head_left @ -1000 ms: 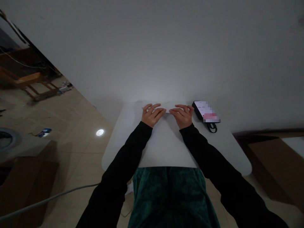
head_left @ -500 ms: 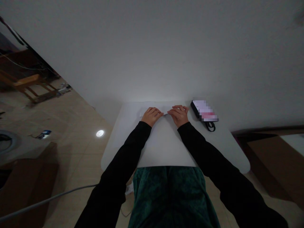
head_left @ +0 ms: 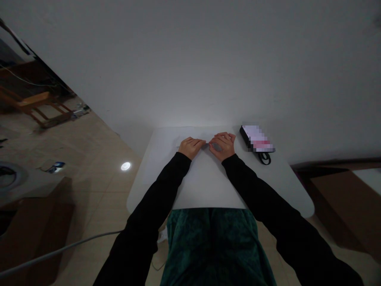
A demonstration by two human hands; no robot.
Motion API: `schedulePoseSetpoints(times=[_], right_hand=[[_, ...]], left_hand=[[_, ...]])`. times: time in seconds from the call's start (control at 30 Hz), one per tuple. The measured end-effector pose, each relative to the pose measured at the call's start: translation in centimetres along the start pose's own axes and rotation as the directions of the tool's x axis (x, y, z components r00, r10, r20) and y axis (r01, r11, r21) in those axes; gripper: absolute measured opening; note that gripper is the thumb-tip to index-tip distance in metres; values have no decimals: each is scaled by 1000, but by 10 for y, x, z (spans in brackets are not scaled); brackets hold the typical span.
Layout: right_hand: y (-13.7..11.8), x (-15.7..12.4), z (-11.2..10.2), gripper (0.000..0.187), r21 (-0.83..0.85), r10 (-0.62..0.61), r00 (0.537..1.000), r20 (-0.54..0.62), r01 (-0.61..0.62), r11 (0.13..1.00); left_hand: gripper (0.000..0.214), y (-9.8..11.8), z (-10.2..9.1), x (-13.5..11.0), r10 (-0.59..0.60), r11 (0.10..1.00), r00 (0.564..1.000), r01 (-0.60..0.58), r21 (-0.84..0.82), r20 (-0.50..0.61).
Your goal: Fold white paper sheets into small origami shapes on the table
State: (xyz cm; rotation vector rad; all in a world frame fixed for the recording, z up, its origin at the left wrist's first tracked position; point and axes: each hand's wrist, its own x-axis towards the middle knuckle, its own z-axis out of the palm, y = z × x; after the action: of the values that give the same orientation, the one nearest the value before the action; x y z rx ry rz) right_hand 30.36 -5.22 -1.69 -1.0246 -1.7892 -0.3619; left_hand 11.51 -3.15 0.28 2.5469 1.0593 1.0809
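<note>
A thin sheet of white paper is held low over the white table, near its far edge. My left hand pinches it from the left, thumb and fingers closed together. From the right, my right hand grips the paper between thumb and index finger, its other fingers bent above. The fingertips of both hands are close together with a narrow gap between them. Most of the paper is covered by my hands or hard to tell from the pale tabletop.
A phone-like device with a lit, blurred screen and a black strap loop lies at the table's right. The wall rises behind the table. Cardboard boxes stand to the right, and a grey cable crosses at lower left.
My fingertips have come slightly closer together on the paper. My right thumb has bent and shifted a little, and less of the paper's edge shows between the hands.
</note>
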Motion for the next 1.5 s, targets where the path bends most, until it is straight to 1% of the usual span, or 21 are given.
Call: schedulePoseSetpoints(times=[0.03,0.1,0.2,0.3,0.4,0.5,0.53,0.57,0.6,0.7,0.77,0.83,0.93,1.0,1.07,1.13,1.2,1.3,1.4,1.5], right_hand=[[0,0,0,11,-24,9,1000,3,-9,1000],[-1,1,1,9,-76,23,1000,14,-22,997],[0,2,1,8,-121,38,999,4,-38,992],[4,3,1,9,-139,52,998,-21,-54,989],[15,3,0,8,-160,109,993,-53,-116,980],[23,3,-4,5,-189,209,970,-127,-231,954],[24,4,-5,4,-199,215,965,-151,-243,949],[22,4,-6,4,-207,198,966,-169,-231,951],[19,5,-6,4,-208,154,974,-167,-188,960],[5,7,-5,11,-171,-32,994,-107,14,985],[-2,7,-3,8,-134,-136,987,-87,124,983],[-5,7,-1,7,-109,-178,981,-79,169,980],[-1,5,0,10,-92,-152,987,-53,146,985],[1,4,0,12,-83,-127,991,-30,124,989],[1,2,1,13,-68,-115,993,2,115,991],[0,2,2,14,-53,-103,994,42,105,993],[-2,2,3,17,-58,-67,996,67,71,996],[-3,3,2,17,-84,0,999,48,4,996],[-2,4,1,18,-89,31,1000,-1,-31,996],[0,3,1,20,-96,64,998,-18,-65,993]], left_hand=[[18,0,1,0,29,999,1000,-29,33,-3],[18,-2,2,1,129,983,992,-126,137,-10],[20,-6,0,3,300,902,953,-271,335,-37],[21,-15,-6,4,366,858,926,-298,419,-91],[21,-28,-14,3,370,859,911,-262,439,-182],[21,-39,-21,1,336,868,894,-172,466,-296],[22,-41,-22,0,328,868,891,-153,472,-314],[21,-41,-22,0,328,867,892,-153,474,-312],[21,-39,-21,0,338,864,896,-173,472,-289],[15,-26,-14,1,408,848,892,-293,443,-192],[12,-16,-8,1,443,839,875,-330,432,-194],[11,-9,-3,1,447,840,864,-316,441,-232],[9,-3,0,1,453,837,852,-307,453,-260],[6,-1,1,1,472,830,838,-317,459,-274],[5,-1,2,1,477,826,825,-304,475,-302],[7,-1,3,1,465,828,825,-276,489,-321],[8,-3,3,2,450,832,830,-255,493,-330],[9,-10,2,3,431,835,832,-221,504,-349],[10,-20,-3,3,413,832,836,-184,524,-362],[9,-29,-10,1,376,843,856,-156,515,-356]])
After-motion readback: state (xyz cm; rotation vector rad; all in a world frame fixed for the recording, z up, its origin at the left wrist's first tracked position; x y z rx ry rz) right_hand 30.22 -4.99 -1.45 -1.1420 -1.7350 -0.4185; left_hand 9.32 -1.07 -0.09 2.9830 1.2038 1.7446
